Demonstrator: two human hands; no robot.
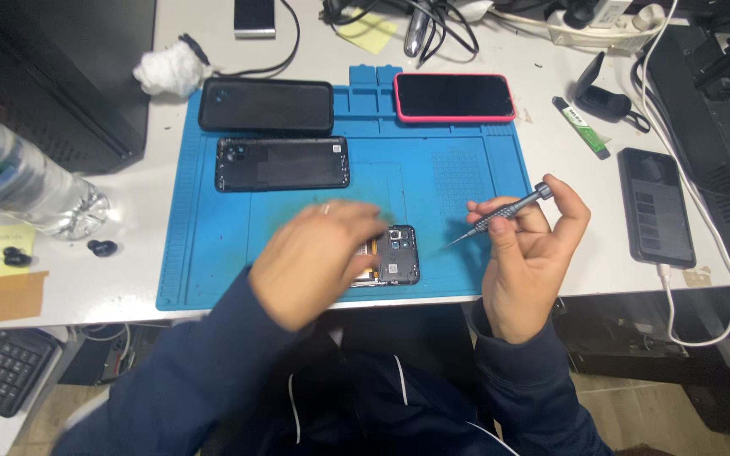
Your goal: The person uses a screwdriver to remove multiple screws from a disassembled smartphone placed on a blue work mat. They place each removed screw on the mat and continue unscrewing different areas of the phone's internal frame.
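seen from above, a person's left hand (318,262), blurred and laid flat rather than clenched, presses on an opened phone (394,256) with its insides showing, likely to steady it near the front edge of a blue mat (458,181) on the white table (551,152). the right hand (530,253), just beside the phone and not touching it, pinches a small screwdriver (500,214) in its grip, tip slanted down toward the phone. a phone back cover (282,164) and a black case (265,105) lie further back on the mat.
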